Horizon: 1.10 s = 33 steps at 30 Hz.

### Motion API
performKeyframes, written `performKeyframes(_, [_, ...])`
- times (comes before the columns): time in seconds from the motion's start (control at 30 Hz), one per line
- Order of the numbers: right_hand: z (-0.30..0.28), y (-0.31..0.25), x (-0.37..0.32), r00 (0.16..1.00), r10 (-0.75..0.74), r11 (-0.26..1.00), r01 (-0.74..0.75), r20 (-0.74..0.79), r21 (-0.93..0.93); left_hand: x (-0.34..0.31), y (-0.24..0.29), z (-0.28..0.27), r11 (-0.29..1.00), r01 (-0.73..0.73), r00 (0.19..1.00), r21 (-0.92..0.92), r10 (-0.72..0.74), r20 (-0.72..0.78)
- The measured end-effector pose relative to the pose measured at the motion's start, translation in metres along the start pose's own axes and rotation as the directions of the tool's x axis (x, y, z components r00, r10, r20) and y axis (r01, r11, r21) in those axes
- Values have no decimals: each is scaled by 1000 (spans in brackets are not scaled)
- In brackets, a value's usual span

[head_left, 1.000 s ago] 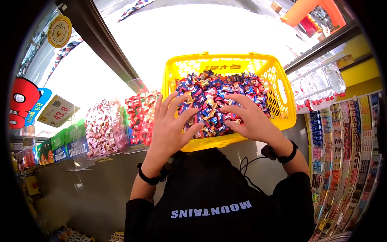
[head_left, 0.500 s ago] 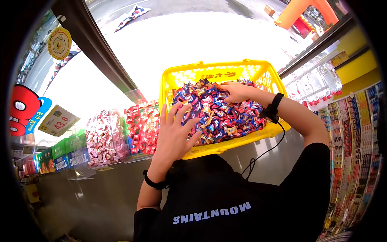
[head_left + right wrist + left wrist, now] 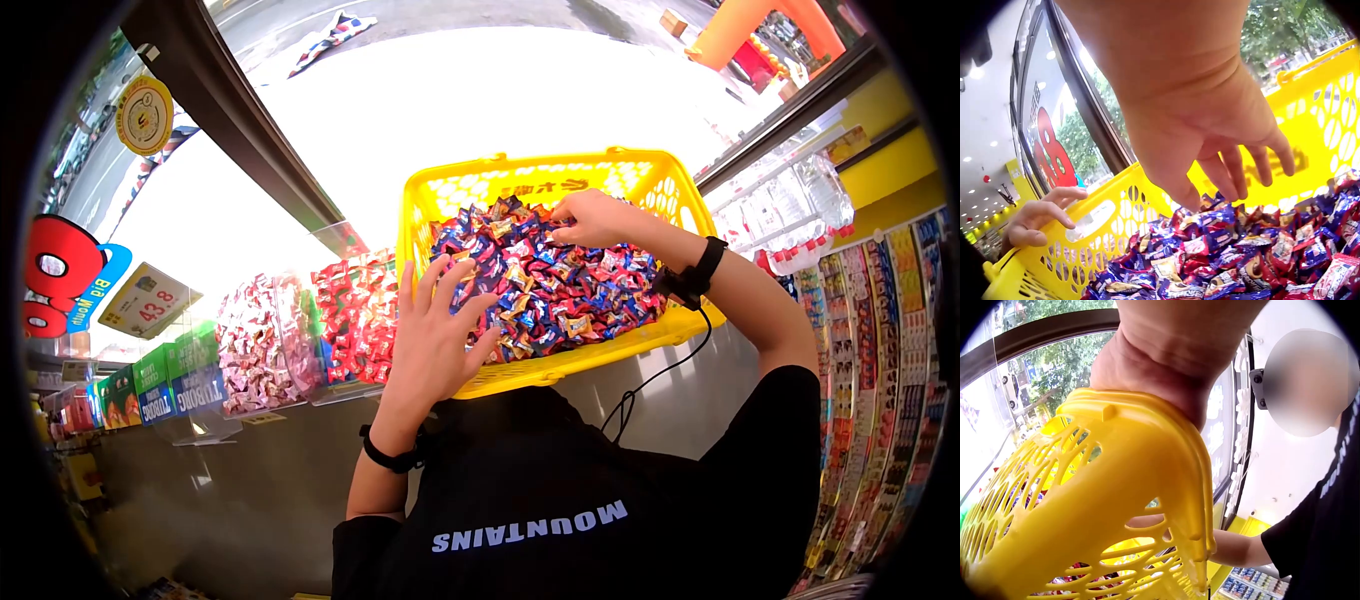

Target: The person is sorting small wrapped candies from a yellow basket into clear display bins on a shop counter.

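Note:
A yellow plastic basket [image 3: 545,376] with pierced walls holds a heap of wrapped candies [image 3: 530,285] in blue, red and gold. My left hand [image 3: 430,335] rests at the basket's left rim with its fingers spread. From the right wrist camera, the fingers of that left hand [image 3: 1044,219] show over the rim by the handle slot. Over the far part of the heap is my right hand [image 3: 1210,147], palm down. Its thumb and fingers stand apart with their tips right at the top candies. The left wrist view shows mostly the basket's outer wall [image 3: 1091,481].
Clear bins of pink candies [image 3: 255,350] and red candies [image 3: 350,310] stand left of the basket. A price sign [image 3: 148,300] is behind them. Packed shelves [image 3: 880,400] line the right side. A black cable [image 3: 655,385] hangs from the right wrist.
My right hand has moved from the heap's near right to its far part, then lifted slightly at the wrist. The left hand stays at the basket's left side.

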State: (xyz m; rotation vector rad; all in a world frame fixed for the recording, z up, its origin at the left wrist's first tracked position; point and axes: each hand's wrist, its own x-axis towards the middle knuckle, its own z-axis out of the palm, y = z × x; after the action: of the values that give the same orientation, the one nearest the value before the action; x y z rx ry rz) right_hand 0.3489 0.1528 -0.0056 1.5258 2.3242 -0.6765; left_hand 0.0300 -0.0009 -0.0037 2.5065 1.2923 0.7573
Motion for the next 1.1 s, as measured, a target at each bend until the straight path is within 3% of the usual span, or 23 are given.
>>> performKeyframes(0.1, [2, -5, -16, 996, -78, 993, 82, -54, 83, 1, 0, 0, 1000, -5, 1000, 7, 5, -1])
performKeyframes(0.2, [23, 10, 3, 998, -52, 998, 52, -17, -18, 2, 1, -1, 1000, -12, 1000, 14, 12, 4])
performKeyframes(0.33, [37, 13, 28, 997, 56, 998, -58, 56, 40, 1, 0, -2, 1000, -19, 1000, 13, 19, 2])
performKeyframes(0.37, [41, 13, 30, 999, 46, 998, -47, 14, 51, 1, 0, -1, 1000, -19, 1000, 16, 19, 2])
performKeyframes(0.47, [40, 13, 37, 994, 93, 996, -93, 63, -9, 0, -1, 0, 1000, -18, 1000, 20, 18, 2])
performKeyframes(0.63, [26, 14, 27, 999, 19, 1000, -19, 25, 4, 0, 0, -1, 1000, -23, 1000, 20, 23, -1])
performKeyframes(0.73, [14, 6, 17, 995, 32, 999, -34, 94, 10, 0, 0, -1, 1000, -22, 1000, 17, 22, 0])
performKeyframes(0.93, [2, -13, -21, 995, -96, 994, 98, 27, -51, 1, 0, -1, 1000, -24, 1000, 14, 25, -4])
performKeyframes(1.07, [25, 8, -2, 998, -60, 997, 60, 18, -47, 2, 1, 1, 1000, -20, 1000, 17, 20, -7])
performKeyframes(1.1, [12, -5, -1, 985, 65, 996, -75, 159, 52, 2, 0, 1, 1000, -21, 1000, 18, 21, -9])
